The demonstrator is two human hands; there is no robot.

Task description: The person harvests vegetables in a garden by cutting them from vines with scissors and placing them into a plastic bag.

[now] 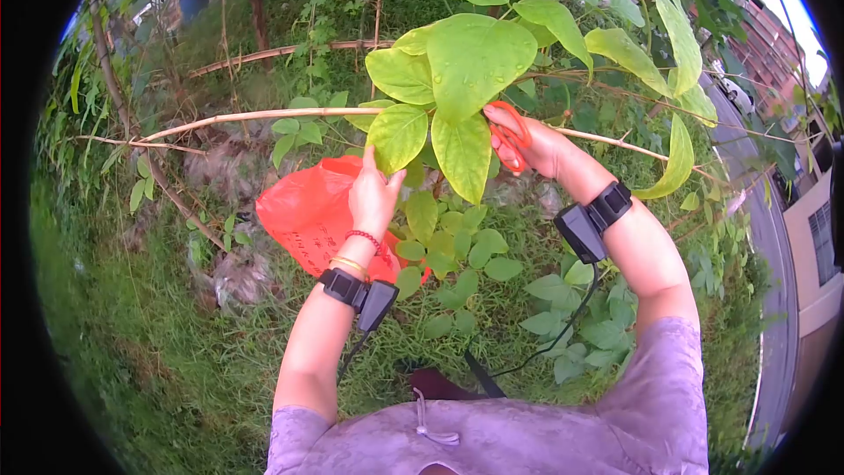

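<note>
My left hand (374,200) is raised, index finger and thumb at the lower edge of a yellow-green leaf (397,137), pinching it. A red plastic bag (308,211) with dark printing hangs beside and behind this hand; how it is held up is hidden. Scissors with orange-red handles (512,148) are in my right hand (538,145), just right of the leaf cluster. Their blades are hidden behind the leaves. Between my hands hang a large wet leaf (479,57) and a yellowing leaf (462,154) with green veins.
A thin bare branch (264,113) runs across behind both hands. More yellowing leaves (624,57) hang at upper right. Low green plants (466,251) and grass (202,369) cover the ground. A road (765,299) and a building (813,237) lie at right.
</note>
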